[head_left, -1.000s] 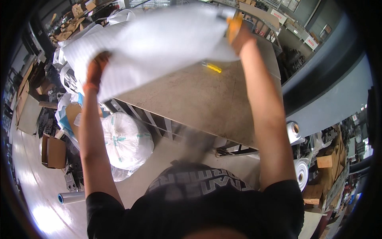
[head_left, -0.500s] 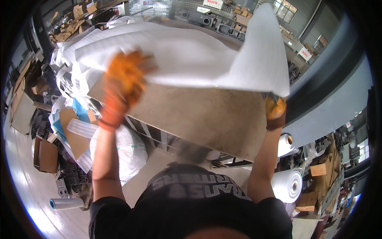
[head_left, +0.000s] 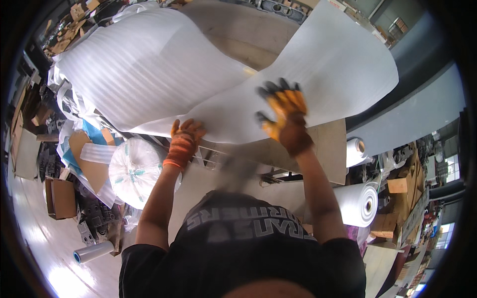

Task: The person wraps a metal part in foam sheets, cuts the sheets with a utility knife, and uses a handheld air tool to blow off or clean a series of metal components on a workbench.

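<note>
A large white foam sheet (head_left: 164, 74) lies spread over a brown worktable (head_left: 325, 149), with a fold rising at its left. My left hand (head_left: 183, 141), in an orange glove, rests on the sheet's near edge at the table's front. My right hand (head_left: 284, 115), in an orange glove with dark fingertips, presses flat on the sheet with its fingers spread. Neither hand grips anything.
A round white wrapped bundle (head_left: 136, 171) sits below the table at left. Rolls of white foam (head_left: 357, 203) lie at right. Cardboard boxes (head_left: 59, 197) and a small roll (head_left: 94, 251) stand on the floor at left. Wooden crates (head_left: 400, 186) crowd the right.
The sheet, held up in the air by both hands a second ago, has come down onto the table. Both hands have let go and now rest flat on it.
</note>
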`<state>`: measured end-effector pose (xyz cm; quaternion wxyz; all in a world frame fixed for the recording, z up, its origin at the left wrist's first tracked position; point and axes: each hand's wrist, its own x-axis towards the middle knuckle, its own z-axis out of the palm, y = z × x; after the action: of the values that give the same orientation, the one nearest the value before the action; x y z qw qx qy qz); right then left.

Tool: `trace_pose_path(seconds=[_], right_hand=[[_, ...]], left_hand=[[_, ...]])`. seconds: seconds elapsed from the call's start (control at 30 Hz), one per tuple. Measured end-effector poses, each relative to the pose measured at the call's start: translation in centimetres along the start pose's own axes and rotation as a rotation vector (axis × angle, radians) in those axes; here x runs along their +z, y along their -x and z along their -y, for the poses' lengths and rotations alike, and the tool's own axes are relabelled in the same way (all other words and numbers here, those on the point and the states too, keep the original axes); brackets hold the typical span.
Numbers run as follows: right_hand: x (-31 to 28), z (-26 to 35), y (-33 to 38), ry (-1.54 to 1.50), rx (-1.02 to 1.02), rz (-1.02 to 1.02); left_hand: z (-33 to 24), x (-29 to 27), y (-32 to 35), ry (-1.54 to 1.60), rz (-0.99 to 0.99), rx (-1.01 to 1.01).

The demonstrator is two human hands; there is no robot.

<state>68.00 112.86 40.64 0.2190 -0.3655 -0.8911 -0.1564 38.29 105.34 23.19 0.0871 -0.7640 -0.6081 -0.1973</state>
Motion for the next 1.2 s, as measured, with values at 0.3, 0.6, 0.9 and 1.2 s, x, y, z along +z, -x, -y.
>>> trace_pose_path(seconds=[0.3, 0.6, 0.9, 1.2], right_hand=[[4.8, -6.9, 11.7, 0.122, 0.611, 0.861], [0.7, -3.1, 7.8, 0.053, 0.093, 0.326], [12.3, -4.6, 0.2, 0.190, -0.062, 0.743], [9.1, -7.0, 5.5, 0.129, 0.036, 1.042]], left_hand=[[-0.1, -6.2, -3.7, 0.501, -0.106, -0.184], [-2.5, -1.1, -8.8, 0.069, 0.621, -0.336], [-5.2, -1.7, -5.9, 0.287, 0.532, 0.192], [6.9, -8.8, -3.3, -0.285, 0.626, -0.282]])
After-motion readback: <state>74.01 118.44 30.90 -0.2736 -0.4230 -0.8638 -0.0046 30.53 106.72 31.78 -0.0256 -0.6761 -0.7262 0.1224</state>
